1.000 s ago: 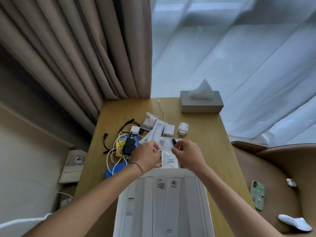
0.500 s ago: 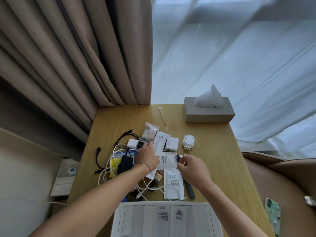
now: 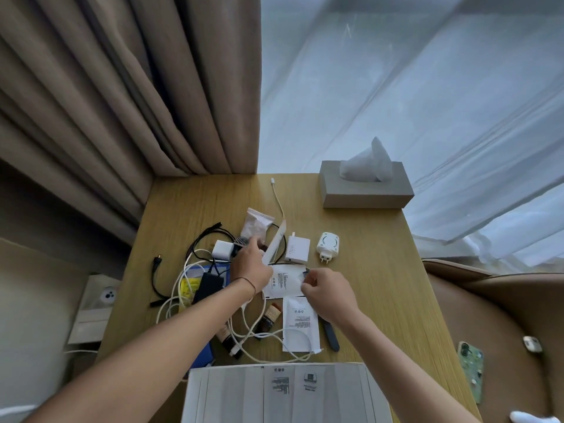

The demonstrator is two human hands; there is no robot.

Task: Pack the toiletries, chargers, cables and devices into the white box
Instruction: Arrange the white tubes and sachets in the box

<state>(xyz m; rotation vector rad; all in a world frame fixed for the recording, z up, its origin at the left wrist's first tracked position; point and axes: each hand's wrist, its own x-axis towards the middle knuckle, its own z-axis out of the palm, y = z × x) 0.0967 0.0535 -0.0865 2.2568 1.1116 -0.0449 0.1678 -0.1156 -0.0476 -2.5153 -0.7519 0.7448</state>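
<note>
Gripping white tube (image 3: 275, 244) in left hand (image 3: 250, 268) | pinching white sachet (image 3: 283, 280) with right hand (image 3: 328, 293) | white box (image 3: 283, 392) at near bench (image 3: 381, 270) edge

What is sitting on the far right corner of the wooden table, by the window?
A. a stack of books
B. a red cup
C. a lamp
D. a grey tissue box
D: a grey tissue box, with a white tissue sticking out of its top, stands at the far right corner of the wooden table by the sheer curtain.
</note>
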